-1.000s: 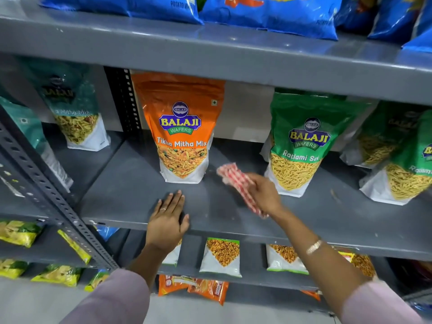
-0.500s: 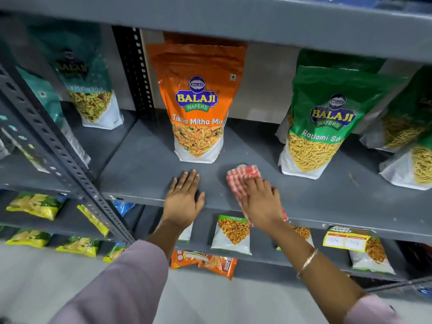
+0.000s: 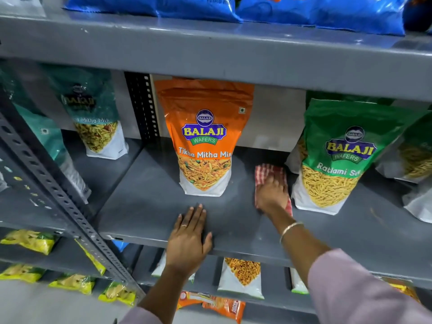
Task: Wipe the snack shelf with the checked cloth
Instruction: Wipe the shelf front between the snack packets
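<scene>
- On the grey metal snack shelf (image 3: 145, 206), between an orange foil pouch (image 3: 205, 141) and a green foil pouch (image 3: 339, 155), lies the red-and-white checked cloth (image 3: 268, 171).
- The right hand (image 3: 271, 195) presses it, fingers seemingly flat, though blurred.
- The left hand (image 3: 189, 237) rests spread, holding nothing, near the shelf's front edge.
- The cloth looks soft, light and limp, so it is best pinned under the palm.
- Readable: "Balaji Wafers", "Tikha Mitha Mix", "Ratlami".

Shelf (image 3: 152, 202): grey painted metal, matt, smooth. Checked cloth (image 3: 268, 173): woven fabric. Orange pouch (image 3: 204, 136), frame centre: glossy plastic (blue bags (image 3: 327, 12) too).
</scene>
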Demonstrator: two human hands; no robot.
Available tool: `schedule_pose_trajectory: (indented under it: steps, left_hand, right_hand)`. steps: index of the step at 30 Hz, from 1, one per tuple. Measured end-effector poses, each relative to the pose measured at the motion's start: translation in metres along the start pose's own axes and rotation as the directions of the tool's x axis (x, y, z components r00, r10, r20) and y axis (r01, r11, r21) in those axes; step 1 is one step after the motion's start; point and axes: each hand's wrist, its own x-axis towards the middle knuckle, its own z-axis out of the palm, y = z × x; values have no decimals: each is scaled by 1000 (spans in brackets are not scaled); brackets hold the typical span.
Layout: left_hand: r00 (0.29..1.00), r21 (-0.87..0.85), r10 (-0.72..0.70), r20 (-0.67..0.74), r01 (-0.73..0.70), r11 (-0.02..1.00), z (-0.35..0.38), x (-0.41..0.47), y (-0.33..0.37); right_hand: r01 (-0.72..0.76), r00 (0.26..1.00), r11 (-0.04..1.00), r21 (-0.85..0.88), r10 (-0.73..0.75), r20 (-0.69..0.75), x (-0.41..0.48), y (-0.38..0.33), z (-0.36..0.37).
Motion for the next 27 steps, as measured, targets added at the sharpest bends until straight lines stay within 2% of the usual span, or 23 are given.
schedule_pose_trajectory:
  steps: [5,8,9,11,13,15,17,20,23,27]
  left_hand:
    - [999,25,15,-49,-13,1000,1,4,1]
    - [998,31,16,-55,-14,999,1,4,1]
    - [998,27,16,-56,-15,1000,2,4,0]
    - [998,30,21,-52,-19,999,2,3,0]
    - [999,40,23,-48,-21,999,2,3,0]
    - [999,40,17,-48,-16,999,2,3,0]
    - [999,37,15,-45,-13,999,2,2,0]
    - [999,36,12,-37,-10,999,-1,4,1]
    - [1000,53,-2,6,1,999,-5,4,2]
    - [998,41,-8,58,6,999,-11,0,5]
  right_hand:
    - [72,990,992,-105,-58,129,38,-18,-18]
    - [227,974,961,-156,-227,18,55,-26,-6]
    - [285,958,945,-163,-285,23,57,-29,-2]
    - [312,949,947,-79,-306,78,55,-32,6]
    - [204,974,974,97,-212,78,58,-25,8]
    - [49,989,991,126,-66,135,64,-20,1]
    - [19,988,995,95,-33,148,64,-17,3]
    - [303,953,951,61,-304,7,46,-18,4]
    - [355,934,927,120,-357,-4,14,-1,4]
    - [478,875,873,98,-483,35,-55,18,-2]
